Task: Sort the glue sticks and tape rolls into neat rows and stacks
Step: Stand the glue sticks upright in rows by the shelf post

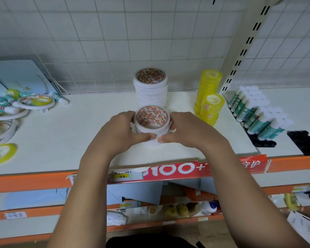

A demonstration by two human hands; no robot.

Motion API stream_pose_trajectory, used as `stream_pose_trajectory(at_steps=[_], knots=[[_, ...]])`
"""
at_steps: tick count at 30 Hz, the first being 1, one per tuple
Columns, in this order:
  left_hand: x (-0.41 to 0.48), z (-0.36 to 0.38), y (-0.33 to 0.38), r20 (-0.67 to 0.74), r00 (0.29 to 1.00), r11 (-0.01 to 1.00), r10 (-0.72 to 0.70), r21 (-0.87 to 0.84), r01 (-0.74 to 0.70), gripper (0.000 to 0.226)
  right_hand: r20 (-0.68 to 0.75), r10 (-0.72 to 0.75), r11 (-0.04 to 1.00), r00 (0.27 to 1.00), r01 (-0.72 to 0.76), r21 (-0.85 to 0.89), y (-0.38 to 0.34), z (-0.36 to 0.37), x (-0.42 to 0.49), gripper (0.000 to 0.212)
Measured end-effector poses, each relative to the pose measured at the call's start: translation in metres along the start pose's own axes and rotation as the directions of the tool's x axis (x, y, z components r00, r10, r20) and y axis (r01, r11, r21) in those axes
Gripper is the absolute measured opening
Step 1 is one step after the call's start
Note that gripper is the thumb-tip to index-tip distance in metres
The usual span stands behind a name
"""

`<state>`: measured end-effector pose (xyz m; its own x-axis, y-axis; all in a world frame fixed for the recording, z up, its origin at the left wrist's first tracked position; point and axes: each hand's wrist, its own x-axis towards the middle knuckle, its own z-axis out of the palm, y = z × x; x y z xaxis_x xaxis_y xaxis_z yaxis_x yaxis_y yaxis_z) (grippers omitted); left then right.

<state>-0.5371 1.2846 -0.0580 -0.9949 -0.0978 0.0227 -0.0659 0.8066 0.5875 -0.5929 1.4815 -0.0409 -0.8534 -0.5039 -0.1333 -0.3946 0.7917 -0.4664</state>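
A short stack of white tape rolls [152, 122] with red-printed cores stands mid-shelf. My left hand [122, 131] grips its left side and my right hand [184, 130] grips its right side, thumbs meeting at the front. Behind it rises a taller stack of the same white rolls [151, 90]. Two stacks of yellow clear tape [208, 97] stand to the right. Glue sticks [254, 111] lie in a neat row on the adjoining shelf at right. At far left sits a loose pile of glue sticks and tape rolls [16, 106], with a yellow roll [2, 153] near the edge.
The white shelf [70, 140] has an orange front rail. A slotted upright post [243, 51] divides the shelves. A blue gift bag [21, 76] leans on the wire grid back. Black holders [304, 142] sit at right. Lower shelves hold mixed goods.
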Motion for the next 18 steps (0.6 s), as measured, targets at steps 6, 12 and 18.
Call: stream_pose_trajectory(at_steps=[6,12,18], knots=[[-0.017,-0.019,-0.029,-0.015,0.994,0.994,-0.109,-0.018,0.109,0.073,0.059,0.069,0.945,0.996,-0.046,-0.325,-0.017,0.005,-0.028,0.047],[-0.048,-0.054,-0.065,-0.080,0.987,0.989,-0.139,0.036,0.142,0.035,0.164,-0.160,0.923,0.973,0.207,-0.325,-0.090,0.030,-0.020,0.035],[-0.087,-0.099,-0.125,-0.188,0.961,0.960,-0.205,0.151,0.234,0.033,0.183,-0.270,0.924,0.945,0.308,-0.228,-0.167,0.067,0.017,0.027]])
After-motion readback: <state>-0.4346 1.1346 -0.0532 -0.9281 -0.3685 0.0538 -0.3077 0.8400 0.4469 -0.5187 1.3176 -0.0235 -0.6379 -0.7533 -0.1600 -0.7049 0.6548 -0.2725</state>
